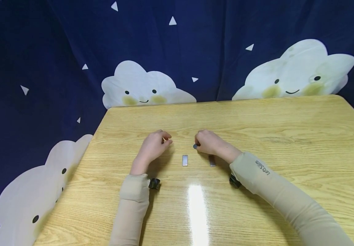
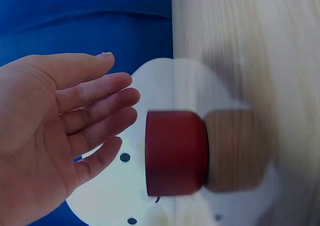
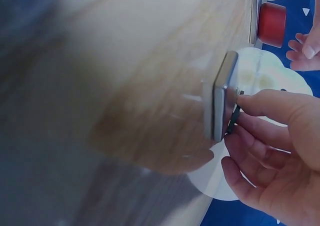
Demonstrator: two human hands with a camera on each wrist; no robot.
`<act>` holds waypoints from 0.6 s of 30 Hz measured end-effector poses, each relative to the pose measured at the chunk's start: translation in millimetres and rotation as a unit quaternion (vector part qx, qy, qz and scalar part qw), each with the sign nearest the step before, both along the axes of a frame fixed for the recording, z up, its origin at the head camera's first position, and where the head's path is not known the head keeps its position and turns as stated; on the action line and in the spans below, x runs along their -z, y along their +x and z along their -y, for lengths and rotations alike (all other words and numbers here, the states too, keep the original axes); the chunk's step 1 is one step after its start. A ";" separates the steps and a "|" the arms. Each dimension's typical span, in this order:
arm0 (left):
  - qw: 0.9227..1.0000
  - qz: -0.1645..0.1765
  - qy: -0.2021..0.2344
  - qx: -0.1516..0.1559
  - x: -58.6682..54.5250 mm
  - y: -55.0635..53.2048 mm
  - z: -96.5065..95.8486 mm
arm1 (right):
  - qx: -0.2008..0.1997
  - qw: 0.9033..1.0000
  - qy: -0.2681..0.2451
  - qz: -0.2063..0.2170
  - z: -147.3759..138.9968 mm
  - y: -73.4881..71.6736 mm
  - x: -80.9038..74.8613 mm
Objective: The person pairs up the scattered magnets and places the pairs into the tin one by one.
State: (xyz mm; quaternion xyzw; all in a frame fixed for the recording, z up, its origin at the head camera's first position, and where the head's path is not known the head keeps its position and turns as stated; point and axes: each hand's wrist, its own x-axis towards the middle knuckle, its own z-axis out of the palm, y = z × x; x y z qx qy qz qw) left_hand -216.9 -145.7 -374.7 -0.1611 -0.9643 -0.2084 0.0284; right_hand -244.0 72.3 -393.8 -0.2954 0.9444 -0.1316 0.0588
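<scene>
My right hand pinches a small thin dark blue disc between thumb and fingertips. In the right wrist view the dark disc is seen edge-on, close to a flat silver rectangular plate. That plate lies partly in shadow below the right hand in the head view. My left hand holds nothing, its fingers relaxed and slightly bent. Beside it stands a short red cylinder, which the hand mostly hides in the head view. A second silver rectangular plate lies between the hands.
The light wooden table has its far edge against a dark blue curtain with clouds and white triangles. A bright reflection shows on the tabletop nearer the body. Dark wrist cameras are worn under the sleeves.
</scene>
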 end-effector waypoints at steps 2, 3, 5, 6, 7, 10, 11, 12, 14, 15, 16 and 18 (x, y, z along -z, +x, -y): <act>1.000 0.001 0.006 -0.006 0.4 0.5 4.3 | -0.002 1.000 0.000 0.000 -0.5 -0.3 0.2; 1.000 0.002 0.008 -0.010 0.4 0.8 6.3 | -0.001 1.000 0.000 0.001 -0.5 -0.4 0.4; 1.000 0.002 0.009 -0.015 0.2 1.3 9.8 | 0.000 1.000 0.001 0.003 -0.8 -0.4 0.6; 1.000 0.004 0.011 -0.018 -0.1 1.8 11.4 | 0.000 1.000 0.001 0.005 -0.8 -0.4 0.6; 1.000 0.005 0.013 -0.020 -0.1 2.1 13.2 | 0.002 1.000 0.001 0.008 -0.8 -0.4 0.8; 0.999 0.009 0.016 -0.027 0.0 3.0 18.7 | 0.002 1.000 -0.001 0.014 -1.1 -0.6 0.7; 0.999 0.010 0.018 -0.029 0.1 3.4 20.5 | 0.002 1.000 -0.001 0.016 -1.3 -0.8 0.7; 0.999 0.010 0.021 -0.032 0.6 3.6 22.4 | 0.002 1.000 -0.002 0.019 -1.6 -1.0 0.7; 0.999 0.014 0.021 -0.037 1.7 3.7 25.9 | 0.002 1.000 -0.004 0.021 -2.4 -1.3 0.5; 0.999 0.017 0.021 -0.038 2.4 3.8 27.6 | 0.003 1.000 -0.004 0.022 -2.5 -1.4 0.5; 0.999 0.020 0.020 -0.038 2.7 3.9 29.1 | 0.003 1.000 -0.004 0.023 -2.7 -1.6 0.5; 0.999 0.025 0.014 -0.039 3.9 3.6 31.5 | 0.004 1.000 -0.002 0.023 -2.9 -1.9 0.1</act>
